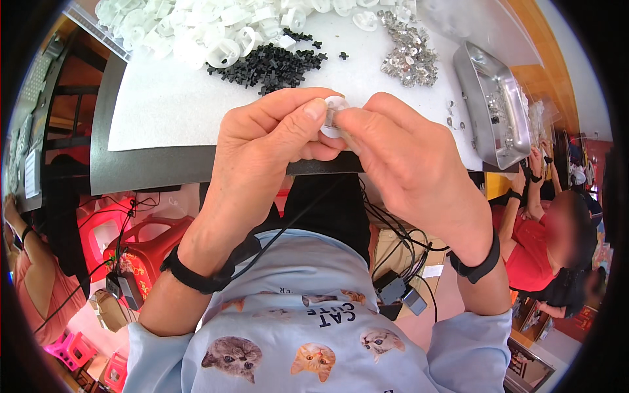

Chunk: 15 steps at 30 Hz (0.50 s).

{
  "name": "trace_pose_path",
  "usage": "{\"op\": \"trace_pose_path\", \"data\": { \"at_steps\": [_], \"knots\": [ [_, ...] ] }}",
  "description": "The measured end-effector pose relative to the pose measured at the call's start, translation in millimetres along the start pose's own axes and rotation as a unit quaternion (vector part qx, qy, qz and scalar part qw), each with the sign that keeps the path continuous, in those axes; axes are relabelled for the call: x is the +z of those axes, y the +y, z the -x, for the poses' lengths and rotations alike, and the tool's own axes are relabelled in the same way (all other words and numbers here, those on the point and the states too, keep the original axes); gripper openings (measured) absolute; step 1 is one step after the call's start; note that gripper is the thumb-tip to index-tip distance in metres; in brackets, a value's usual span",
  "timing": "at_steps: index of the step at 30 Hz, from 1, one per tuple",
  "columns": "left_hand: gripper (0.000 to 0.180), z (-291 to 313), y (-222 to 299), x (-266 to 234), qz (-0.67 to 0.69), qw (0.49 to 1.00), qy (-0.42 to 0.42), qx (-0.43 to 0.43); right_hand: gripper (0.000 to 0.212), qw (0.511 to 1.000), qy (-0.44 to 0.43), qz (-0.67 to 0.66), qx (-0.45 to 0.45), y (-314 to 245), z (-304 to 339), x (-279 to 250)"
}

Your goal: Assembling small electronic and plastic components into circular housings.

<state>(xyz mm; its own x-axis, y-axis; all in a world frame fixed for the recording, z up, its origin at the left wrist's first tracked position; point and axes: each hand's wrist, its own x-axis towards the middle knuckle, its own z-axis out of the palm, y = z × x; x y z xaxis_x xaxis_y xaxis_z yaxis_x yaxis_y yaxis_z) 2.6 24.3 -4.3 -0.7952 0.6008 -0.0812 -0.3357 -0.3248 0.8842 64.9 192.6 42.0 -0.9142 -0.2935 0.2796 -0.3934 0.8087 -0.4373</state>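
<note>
Between my hands, above the table's near edge, is a round white plastic piece (335,103) with a slot in its middle. My left hand (275,128) pinches its left rim between thumb and fingers. The fingertips of my right hand (403,141) press at the slot from the right; whether they hold a small part is hidden. Beyond my hands lies a heap of small black cross-shaped pieces (278,67). Behind it is a large pile of white plastic pieces (170,29). Small shiny metal clips (409,56) form another heap at the far right.
A metal tray (475,105) with small parts stands at the table's right, with a few loose clips (451,121) beside it. White sheeting (170,111) covers the dark table (131,167). Red stools (154,245) and cables are below. Other people sit at both sides.
</note>
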Motion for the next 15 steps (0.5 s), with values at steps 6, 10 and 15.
{"op": "trace_pose_path", "data": {
  "at_steps": [6, 10, 15],
  "knots": [
    [0.029, 0, 0, -2, 0.013, 1.0, -0.001, 0.002, 0.027, 0.998, 0.054, 0.002, -0.043, 4, 1, 7],
    [0.028, 1, 2, 0, 0.007, 1.0, 0.006, -0.006, 0.026, 0.998, 0.055, -0.016, -0.028, 3, 3, 10],
    [0.028, 1, 1, -3, 0.055, 0.998, 0.008, -0.005, 0.019, 0.987, 0.097, -0.126, 0.033, -1, 2, 17]
  ]
}}
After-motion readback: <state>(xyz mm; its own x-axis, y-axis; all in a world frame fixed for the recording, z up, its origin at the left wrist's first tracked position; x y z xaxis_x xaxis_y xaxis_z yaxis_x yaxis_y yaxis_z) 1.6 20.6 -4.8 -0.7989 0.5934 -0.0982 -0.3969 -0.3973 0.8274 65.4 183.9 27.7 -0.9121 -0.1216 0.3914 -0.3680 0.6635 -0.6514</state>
